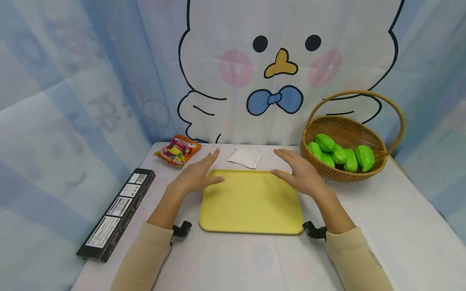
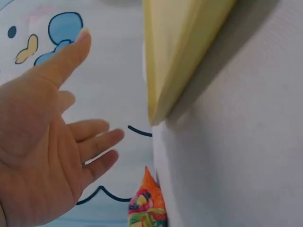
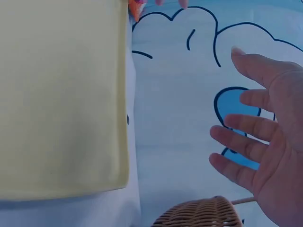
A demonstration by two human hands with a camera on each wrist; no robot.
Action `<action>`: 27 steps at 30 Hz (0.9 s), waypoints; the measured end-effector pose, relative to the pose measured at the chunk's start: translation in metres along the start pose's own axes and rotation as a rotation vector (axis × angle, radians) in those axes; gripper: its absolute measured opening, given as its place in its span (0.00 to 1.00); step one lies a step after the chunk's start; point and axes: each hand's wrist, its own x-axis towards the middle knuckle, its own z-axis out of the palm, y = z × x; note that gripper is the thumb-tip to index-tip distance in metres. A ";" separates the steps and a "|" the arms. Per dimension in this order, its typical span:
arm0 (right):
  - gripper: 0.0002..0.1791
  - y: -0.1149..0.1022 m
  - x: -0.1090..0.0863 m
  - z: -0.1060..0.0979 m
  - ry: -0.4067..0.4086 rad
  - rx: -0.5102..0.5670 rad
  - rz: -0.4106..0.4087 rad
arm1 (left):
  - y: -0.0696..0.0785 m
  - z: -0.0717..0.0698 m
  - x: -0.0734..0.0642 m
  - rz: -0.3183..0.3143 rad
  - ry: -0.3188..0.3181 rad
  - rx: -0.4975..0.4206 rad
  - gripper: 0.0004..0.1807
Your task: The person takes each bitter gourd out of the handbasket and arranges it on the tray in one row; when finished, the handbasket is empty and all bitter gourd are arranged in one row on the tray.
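Observation:
A yellow rectangular tray lies flat on the white table, between my two arms. My left hand hovers over its far left corner, fingers straight and thumb spread, holding nothing. Across from it, my right hand is held above the far right corner in the same way, palm turned inward. Both wrist views show the palms and spread fingers with nothing in them. Behind the tray, a small white packet lies between the two hands. Beyond the left fingertips is an orange candy bag.
A wicker basket with a tall handle stands at the back right, holding several green star-fruit-like pieces. At the left edge lies a long black box with white labels. A cartoon-printed curtain hangs right behind the table.

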 end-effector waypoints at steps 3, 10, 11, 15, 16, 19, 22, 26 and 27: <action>0.39 0.003 -0.001 -0.005 0.031 0.060 0.006 | -0.008 0.000 -0.001 -0.015 -0.084 -0.085 0.55; 0.36 0.007 -0.002 -0.012 0.091 0.126 -0.023 | -0.031 0.010 -0.002 0.041 -0.214 -0.179 0.61; 0.36 0.009 -0.001 -0.012 0.097 0.130 -0.022 | -0.035 0.012 -0.003 0.055 -0.226 -0.188 0.62; 0.35 0.013 -0.001 -0.014 0.112 0.137 -0.010 | -0.046 0.017 -0.004 0.090 -0.251 -0.246 0.65; 0.35 0.014 -0.001 -0.014 0.113 0.140 -0.007 | -0.048 0.018 -0.004 0.079 -0.253 -0.254 0.65; 0.35 0.016 -0.002 -0.018 0.113 0.161 -0.010 | -0.055 0.020 -0.006 0.030 -0.257 -0.273 0.65; 0.33 0.019 -0.005 -0.024 0.150 0.180 -0.021 | -0.060 0.021 -0.007 -0.026 -0.263 -0.284 0.65; 0.32 0.024 -0.009 -0.034 0.195 0.182 0.002 | -0.062 0.021 -0.008 -0.049 -0.268 -0.295 0.65; 0.32 0.026 -0.009 -0.037 0.197 0.181 0.014 | -0.062 0.021 -0.008 -0.051 -0.268 -0.297 0.65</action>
